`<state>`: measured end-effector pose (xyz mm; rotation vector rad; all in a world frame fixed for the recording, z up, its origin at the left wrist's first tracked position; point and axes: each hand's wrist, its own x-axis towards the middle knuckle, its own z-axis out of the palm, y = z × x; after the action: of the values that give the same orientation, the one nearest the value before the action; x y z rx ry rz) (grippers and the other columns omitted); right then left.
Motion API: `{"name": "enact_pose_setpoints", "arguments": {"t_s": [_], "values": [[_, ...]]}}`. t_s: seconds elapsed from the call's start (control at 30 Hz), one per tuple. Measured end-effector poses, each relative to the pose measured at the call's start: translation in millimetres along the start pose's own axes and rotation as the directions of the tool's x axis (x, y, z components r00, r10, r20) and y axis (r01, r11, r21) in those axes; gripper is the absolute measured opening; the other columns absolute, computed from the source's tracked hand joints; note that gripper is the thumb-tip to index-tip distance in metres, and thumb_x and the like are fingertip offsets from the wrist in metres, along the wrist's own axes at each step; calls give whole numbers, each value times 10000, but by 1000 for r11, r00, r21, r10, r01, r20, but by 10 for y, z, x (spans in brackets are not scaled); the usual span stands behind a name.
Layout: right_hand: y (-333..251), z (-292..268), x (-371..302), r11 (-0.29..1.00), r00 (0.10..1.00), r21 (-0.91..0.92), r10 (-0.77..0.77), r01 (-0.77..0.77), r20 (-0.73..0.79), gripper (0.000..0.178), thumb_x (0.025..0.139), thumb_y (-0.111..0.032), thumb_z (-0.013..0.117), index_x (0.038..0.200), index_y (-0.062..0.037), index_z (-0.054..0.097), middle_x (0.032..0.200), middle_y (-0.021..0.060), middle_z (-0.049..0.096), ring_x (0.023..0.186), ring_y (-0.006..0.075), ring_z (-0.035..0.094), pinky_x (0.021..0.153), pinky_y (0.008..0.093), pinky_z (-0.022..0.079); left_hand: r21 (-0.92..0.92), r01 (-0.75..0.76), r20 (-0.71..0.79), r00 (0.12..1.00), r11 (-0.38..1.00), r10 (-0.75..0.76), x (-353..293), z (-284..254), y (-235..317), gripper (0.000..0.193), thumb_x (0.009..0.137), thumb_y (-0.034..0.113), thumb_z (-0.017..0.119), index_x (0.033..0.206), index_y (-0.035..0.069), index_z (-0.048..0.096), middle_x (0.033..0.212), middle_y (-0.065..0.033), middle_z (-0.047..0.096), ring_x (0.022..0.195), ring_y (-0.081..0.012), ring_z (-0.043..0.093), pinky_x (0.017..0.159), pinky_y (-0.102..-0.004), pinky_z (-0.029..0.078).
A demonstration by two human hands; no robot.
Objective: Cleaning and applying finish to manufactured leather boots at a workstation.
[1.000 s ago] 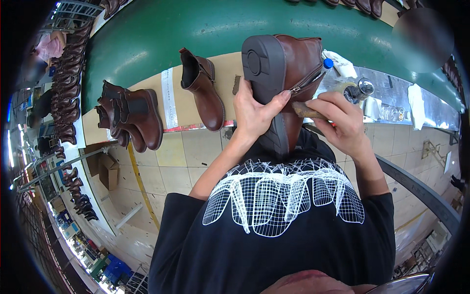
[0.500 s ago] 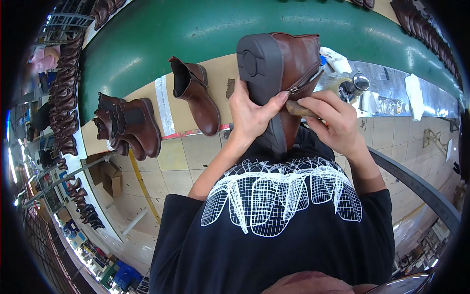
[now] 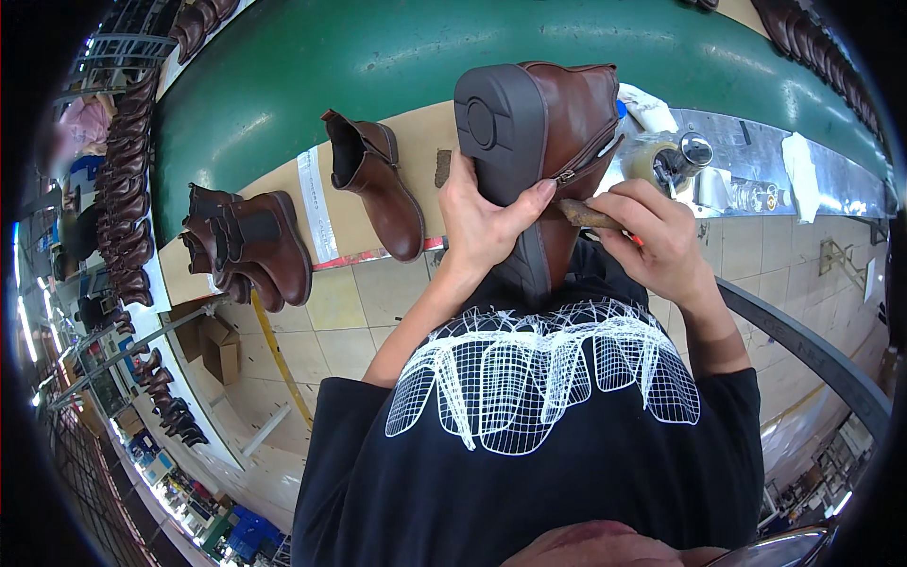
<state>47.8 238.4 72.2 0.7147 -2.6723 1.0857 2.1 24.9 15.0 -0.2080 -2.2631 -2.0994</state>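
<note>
A brown leather ankle boot (image 3: 578, 106) is held up in front of me, its dark sole facing left and its side zipper toward my right. My left hand (image 3: 487, 215) is closed round the sole, the thumb pressing on the upper edge near the zipper pull. In my right hand (image 3: 663, 241) a small worn brown block (image 3: 578, 214) is pinched between thumb and fingers. Its tip rests at the boot's side, close to my left thumb; whether it touches the leather I cannot tell.
A single brown boot (image 3: 378, 180) stands on the cardboard-covered bench edge (image 3: 425, 132), with several more boots (image 3: 269, 236) farther left. At the right, a metal pump can (image 3: 694, 151), a glass bottle (image 3: 756, 197) and a white cloth (image 3: 801, 175) sit on a metal sheet. Behind runs a green belt (image 3: 312, 85).
My right hand has drawn slightly to the right with the brown block, showing more of it. The boot and my left hand have barely shifted.
</note>
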Motion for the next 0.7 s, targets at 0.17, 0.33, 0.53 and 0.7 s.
{"name": "enact_pose_setpoints", "arguments": {"t_s": [0.17, 0.33, 0.53, 0.7], "values": [[-78, 13, 49, 999, 998, -7, -49, 48, -46, 345, 706, -13, 739, 1039, -52, 660, 929, 86, 633, 733, 257, 662, 592, 342, 534, 37, 24, 19, 1000, 999, -25, 1, -7, 32, 677, 708, 263, 849, 1197, -73, 523, 1083, -171, 658, 972, -225, 640, 875, -350, 508], [-68, 49, 3, 997, 999, 71, 32, -33, 20, 332, 723, -25, 738, 1045, -52, 663, 921, 92, 636, 724, 256, 661, 580, 335, 526, 0, -17, -7, 1000, 1000, 17, -18, -28, -27, 663, 707, 253, 844, 1191, -72, 528, 1059, -167, 666, 952, -230, 647, 861, -350, 514], [-113, 112, 32, 999, 994, 46, -1, 6, -106, 322, 726, -27, 739, 1037, -45, 659, 893, 98, 634, 688, 268, 654, 579, 339, 525, -3, -37, -11, 999, 999, 37, -12, -14, -7, 655, 701, 244, 847, 1188, -65, 537, 1052, -161, 669, 938, -229, 653, 850, -346, 518], [-104, 62, -17, 991, 999, 127, 48, -49, 14, 325, 735, -21, 734, 1051, -42, 659, 916, 103, 644, 703, 272, 659, 594, 337, 531, 13, -34, -21, 999, 999, 34, -19, -35, -13, 666, 699, 243, 853, 1199, -64, 537, 1056, -164, 669, 946, -227, 654, 859, -349, 517]]}}
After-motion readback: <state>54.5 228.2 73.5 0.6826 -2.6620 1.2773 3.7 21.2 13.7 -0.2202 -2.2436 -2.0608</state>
